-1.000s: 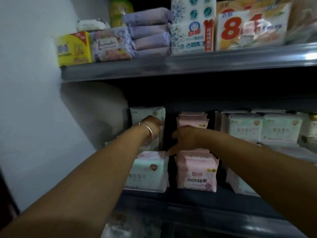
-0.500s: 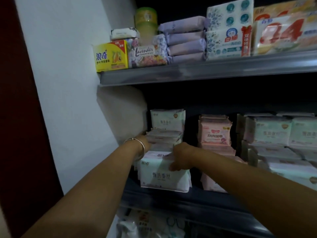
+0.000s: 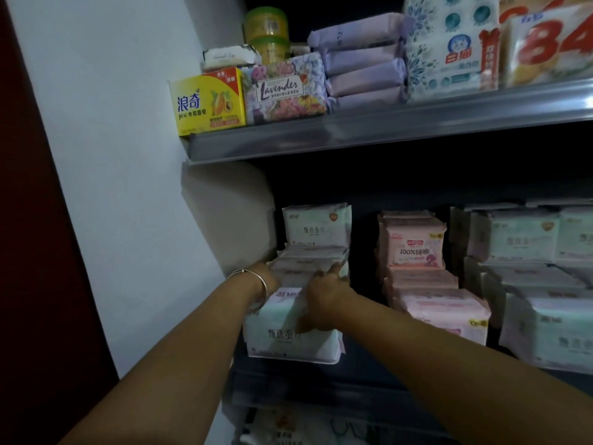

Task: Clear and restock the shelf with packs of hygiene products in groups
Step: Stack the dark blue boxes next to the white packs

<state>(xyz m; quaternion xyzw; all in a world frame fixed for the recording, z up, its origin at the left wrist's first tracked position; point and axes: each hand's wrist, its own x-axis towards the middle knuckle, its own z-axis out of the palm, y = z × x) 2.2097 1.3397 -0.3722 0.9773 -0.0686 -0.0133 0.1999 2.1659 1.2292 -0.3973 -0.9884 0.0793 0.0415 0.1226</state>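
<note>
Since a second ago, your right hand (image 3: 324,293) left the pink packs (image 3: 417,248); both it and your left hand (image 3: 271,277) now clasp the green packs (image 3: 305,268) at centre frame, the wall (image 3: 128,155) close on the left.

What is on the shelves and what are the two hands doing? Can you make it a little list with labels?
top shelf: yellow soap box, Lavender pack, purple packs
lower shelf: row of mint packs, pink packs
left hand: on the left side of the mint row, fingers hidden
right hand: on the right side of the same row
wrist: silver bangle
</note>
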